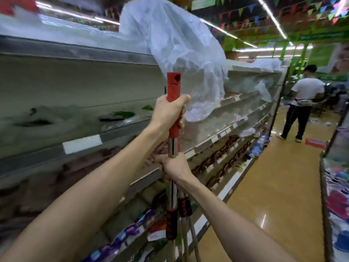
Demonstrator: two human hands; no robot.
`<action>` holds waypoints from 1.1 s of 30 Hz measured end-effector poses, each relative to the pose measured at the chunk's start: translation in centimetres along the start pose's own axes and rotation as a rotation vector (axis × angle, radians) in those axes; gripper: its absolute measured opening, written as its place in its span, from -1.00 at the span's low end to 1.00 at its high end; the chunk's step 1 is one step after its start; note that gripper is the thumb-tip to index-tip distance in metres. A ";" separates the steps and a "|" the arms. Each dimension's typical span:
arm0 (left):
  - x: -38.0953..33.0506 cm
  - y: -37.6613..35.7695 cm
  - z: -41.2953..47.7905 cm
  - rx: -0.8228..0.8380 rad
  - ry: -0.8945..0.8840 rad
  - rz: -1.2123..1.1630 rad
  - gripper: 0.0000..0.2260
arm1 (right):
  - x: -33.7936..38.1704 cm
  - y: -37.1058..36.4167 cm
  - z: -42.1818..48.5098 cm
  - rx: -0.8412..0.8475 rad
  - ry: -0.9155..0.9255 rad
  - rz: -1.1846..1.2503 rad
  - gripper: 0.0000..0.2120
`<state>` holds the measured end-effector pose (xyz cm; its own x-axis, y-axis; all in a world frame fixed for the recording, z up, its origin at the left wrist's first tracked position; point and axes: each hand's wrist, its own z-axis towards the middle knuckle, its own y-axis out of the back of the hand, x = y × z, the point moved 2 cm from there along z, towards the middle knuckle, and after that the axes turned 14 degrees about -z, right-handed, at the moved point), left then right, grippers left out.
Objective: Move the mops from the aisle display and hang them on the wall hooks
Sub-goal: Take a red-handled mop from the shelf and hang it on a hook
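Observation:
I hold a mop (173, 142) upright in front of me, with a shiny metal pole and a red plastic grip at its top end. My left hand (169, 111) is closed around the red grip. My right hand (172, 166) grips the metal pole just below it. Lower down, beside the pole, stand other mop handles (186, 207) with red-and-black sleeves. A clear plastic bag (177, 52) hangs down from the top shelf, right behind the red grip. No wall hooks are in view.
Long grey shelves (75, 133) with packaged goods run along my left. Another shelf (336, 186) borders the right. The tan aisle floor (273, 186) stretches ahead, where a person (300, 103) in a white shirt stands among some litter.

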<state>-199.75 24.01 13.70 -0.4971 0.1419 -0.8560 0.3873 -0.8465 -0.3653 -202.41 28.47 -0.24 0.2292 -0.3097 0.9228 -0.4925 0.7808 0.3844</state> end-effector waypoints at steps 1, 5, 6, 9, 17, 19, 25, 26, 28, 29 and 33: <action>-0.9 1.1 -0.9 -0.038 -0.019 0.013 -0.81 | 0.5 -1.1 -0.6 0.038 0.016 -0.004 -0.56; -5.4 5.2 -5.1 -0.190 -0.103 0.062 -0.84 | 4.0 -5.1 -4.9 0.246 0.093 -0.031 -0.76; -6.7 6.2 -6.3 -0.230 -0.122 0.071 -0.85 | 4.9 -6.1 -6.0 0.294 0.111 -0.025 -0.73; -10.6 9.3 -9.9 -0.341 -0.178 0.106 -0.85 | 7.6 -9.5 -9.4 0.401 0.182 -0.051 -0.74; -20.8 16.7 -22.1 -0.616 -0.318 0.216 -0.85 | 14.0 -18.8 -21.6 0.688 0.353 -0.075 -0.73; -23.1 18.5 -25.7 -0.688 -0.353 0.240 -0.81 | 15.3 -21.2 -25.1 0.759 0.383 -0.082 -0.76; -30.7 23.5 -38.6 -0.885 -0.471 0.324 -0.77 | 18.7 -28.5 -37.9 0.938 0.522 -0.085 -0.83; -31.9 24.3 -40.9 -0.916 -0.485 0.340 -0.76 | 19.3 -29.6 -40.3 0.960 0.542 -0.086 -0.82; -34.5 25.9 -45.7 -0.970 -0.518 0.376 -0.74 | 20.3 -32.0 -45.0 1.010 0.574 -0.084 -0.82; -35.7 26.6 -48.1 -0.993 -0.534 0.396 -0.74 | 20.7 -33.2 -47.4 1.038 0.587 -0.086 -0.82; -40.0 28.6 -57.7 -1.069 -0.584 0.492 -0.76 | 22.2 -37.2 -57.0 1.141 0.649 -0.065 -0.75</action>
<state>-124.01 23.70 16.35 -0.2847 -0.5327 -0.7970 0.9090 0.1139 -0.4009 -131.10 23.47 4.38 0.4810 0.2361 0.8443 -0.8200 -0.2195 0.5286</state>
